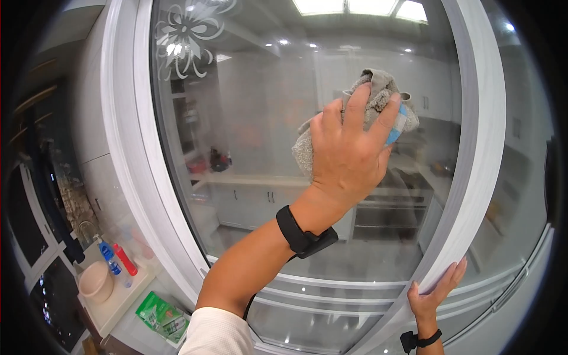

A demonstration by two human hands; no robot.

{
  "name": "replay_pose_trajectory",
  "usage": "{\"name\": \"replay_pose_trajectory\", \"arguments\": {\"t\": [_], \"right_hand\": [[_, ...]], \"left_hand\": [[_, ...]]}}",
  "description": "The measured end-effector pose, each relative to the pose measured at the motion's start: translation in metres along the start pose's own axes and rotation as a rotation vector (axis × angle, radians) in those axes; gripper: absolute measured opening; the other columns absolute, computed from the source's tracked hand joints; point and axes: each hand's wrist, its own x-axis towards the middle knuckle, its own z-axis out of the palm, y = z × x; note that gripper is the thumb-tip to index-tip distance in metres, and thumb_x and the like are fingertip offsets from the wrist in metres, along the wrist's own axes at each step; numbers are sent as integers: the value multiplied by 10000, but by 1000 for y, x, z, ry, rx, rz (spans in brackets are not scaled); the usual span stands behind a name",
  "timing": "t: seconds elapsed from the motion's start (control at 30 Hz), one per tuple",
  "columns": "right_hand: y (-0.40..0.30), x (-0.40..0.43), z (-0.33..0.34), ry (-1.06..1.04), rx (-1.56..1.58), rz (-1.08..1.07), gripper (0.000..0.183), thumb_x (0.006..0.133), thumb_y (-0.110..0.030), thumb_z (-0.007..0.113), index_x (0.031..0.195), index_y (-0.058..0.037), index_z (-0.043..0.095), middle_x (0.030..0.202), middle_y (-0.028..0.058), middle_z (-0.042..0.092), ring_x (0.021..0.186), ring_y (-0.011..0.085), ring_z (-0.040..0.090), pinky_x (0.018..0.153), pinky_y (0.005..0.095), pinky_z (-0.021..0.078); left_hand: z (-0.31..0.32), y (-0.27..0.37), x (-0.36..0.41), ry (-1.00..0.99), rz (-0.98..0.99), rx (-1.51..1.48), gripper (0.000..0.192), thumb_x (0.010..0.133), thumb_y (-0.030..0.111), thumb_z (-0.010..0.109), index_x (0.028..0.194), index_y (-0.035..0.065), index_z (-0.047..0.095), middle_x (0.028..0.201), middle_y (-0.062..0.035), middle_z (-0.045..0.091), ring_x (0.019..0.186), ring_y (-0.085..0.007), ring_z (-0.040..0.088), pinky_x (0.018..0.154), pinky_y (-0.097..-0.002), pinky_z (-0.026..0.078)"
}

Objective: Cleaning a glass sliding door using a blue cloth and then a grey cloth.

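My left hand (350,146) presses a crumpled grey-beige terry cloth (379,95) with a blue and white patch against the glass pane (262,133) of a white-framed door. Its fingers are spread and bent over the cloth, and the palm hides part of it. Low on the right, my right hand (437,288) grips the edge of the door's white frame (481,133), thumb on the left and fingers on the right. Both wrists wear black bands. A white flower pattern (184,29) decorates the pane's upper left.
At lower left, a counter (117,306) bears a pale pink basin (96,282), a blue-labelled pump bottle (111,259) and a red bottle (125,259). A green packet (162,317) is beside the counter. White bars (337,299) cross the door low down. Kitchen cabinets show in the glass.
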Motion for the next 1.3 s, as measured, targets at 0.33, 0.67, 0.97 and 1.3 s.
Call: {"name": "replay_pose_trajectory", "arguments": {"t": [0.33,0.67,0.97,1.3], "right_hand": [[7,-1,-7,-6,12,10,1037,603,-251,635,1522,-31,207,1553,283,177,1434,505,155,1115,644,162],[15,-8,-3,0,-21,61,1065,576,-216,635,1526,-7,202,1563,287,154,1448,483,151,1143,597,137],[23,-7,-10,3,-88,71,1009,654,-303,628,1528,-15,215,1573,268,163,1461,442,166,1166,555,132],[2,-3,-15,147,-4,-2,812,722,-265,718,1426,-5,408,1436,295,412,1310,445,402,1081,561,314]], "left_hand": [[-98,-256,41,140,-323,342,489,976,392,532,1398,145,523,1344,-232,489,1232,-392,486,1029,-479,386],[35,-48,100,220,129,32,402,755,193,658,1156,164,664,1113,-104,630,1002,-331,544,797,-469,421],[22,-53,83,132,262,-41,418,771,226,708,1177,141,656,1158,-97,628,1050,-304,588,836,-436,463],[-64,-287,145,218,-442,344,530,935,510,528,1366,203,552,1338,-186,547,1230,-369,528,1029,-467,410]]}}
